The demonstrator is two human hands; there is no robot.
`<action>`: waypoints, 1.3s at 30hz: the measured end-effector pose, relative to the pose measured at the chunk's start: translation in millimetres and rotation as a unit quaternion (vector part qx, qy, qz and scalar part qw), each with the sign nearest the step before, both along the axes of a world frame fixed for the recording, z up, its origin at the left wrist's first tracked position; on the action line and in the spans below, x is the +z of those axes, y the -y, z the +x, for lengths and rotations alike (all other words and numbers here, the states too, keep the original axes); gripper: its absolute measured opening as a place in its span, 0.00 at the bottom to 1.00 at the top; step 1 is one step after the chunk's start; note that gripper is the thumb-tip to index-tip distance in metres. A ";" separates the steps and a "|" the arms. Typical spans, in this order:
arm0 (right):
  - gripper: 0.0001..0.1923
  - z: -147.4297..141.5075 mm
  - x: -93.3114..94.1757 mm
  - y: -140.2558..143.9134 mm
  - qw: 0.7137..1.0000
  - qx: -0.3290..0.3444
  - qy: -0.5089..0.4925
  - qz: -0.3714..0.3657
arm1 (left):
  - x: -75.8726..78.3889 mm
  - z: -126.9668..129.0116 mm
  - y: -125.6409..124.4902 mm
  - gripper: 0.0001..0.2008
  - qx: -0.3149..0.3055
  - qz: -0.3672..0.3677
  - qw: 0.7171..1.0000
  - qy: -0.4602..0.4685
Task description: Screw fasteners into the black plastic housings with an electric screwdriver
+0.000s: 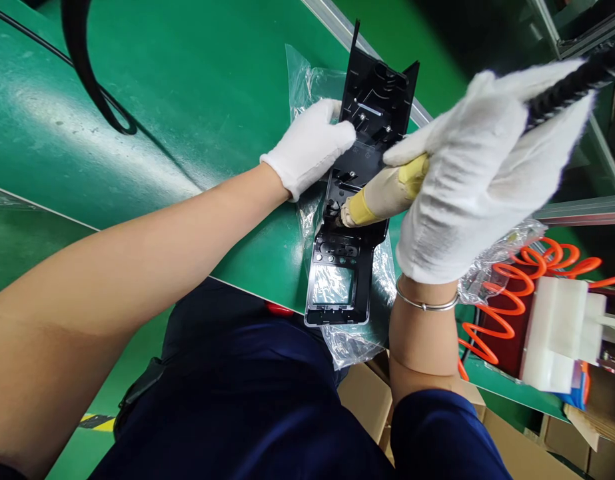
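Two gloved hands (pixel 310 143) (pixel 474 173), one black housing (pixel 354 200), perhaps one screwdriver (pixel 382 195)

A single head-worn camera looks steeply down, close over the green workbench (pixel 137 120) edge and the person's lap.
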State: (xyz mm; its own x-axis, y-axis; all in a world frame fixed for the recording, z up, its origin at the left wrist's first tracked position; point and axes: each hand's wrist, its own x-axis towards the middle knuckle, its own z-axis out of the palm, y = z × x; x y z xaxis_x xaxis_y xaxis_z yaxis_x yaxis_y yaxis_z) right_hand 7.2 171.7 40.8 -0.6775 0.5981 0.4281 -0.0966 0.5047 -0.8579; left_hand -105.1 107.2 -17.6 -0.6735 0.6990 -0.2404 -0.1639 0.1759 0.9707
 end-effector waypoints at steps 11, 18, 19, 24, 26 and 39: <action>0.14 0.9 -1.1 -1.4 0.999 0.013 0.010 -0.028 | 0.3 0.6 -0.1 0.15 0.006 0.015 1.000 0.010; 0.12 -1.1 1.4 3.6 1.000 -0.005 -0.014 -0.025 | -0.4 -0.5 0.4 0.15 0.005 0.007 1.000 0.003; 0.13 -1.2 0.9 3.9 1.000 -0.006 -0.015 -0.026 | -1.0 -0.4 0.1 0.15 0.011 0.012 1.000 0.004; 0.15 1.9 0.0 2.4 0.999 0.006 0.019 -0.036 | -3.6 0.7 -1.2 0.13 0.017 0.017 1.000 0.004; 0.15 3.4 -0.3 1.5 0.998 0.013 0.031 -0.044 | -3.7 0.7 -1.2 0.12 0.017 0.017 1.000 0.008; 0.12 -1.3 -1.2 1.6 1.000 -0.003 -0.010 -0.018 | -4.6 1.1 -2.0 0.11 0.015 0.001 1.000 0.000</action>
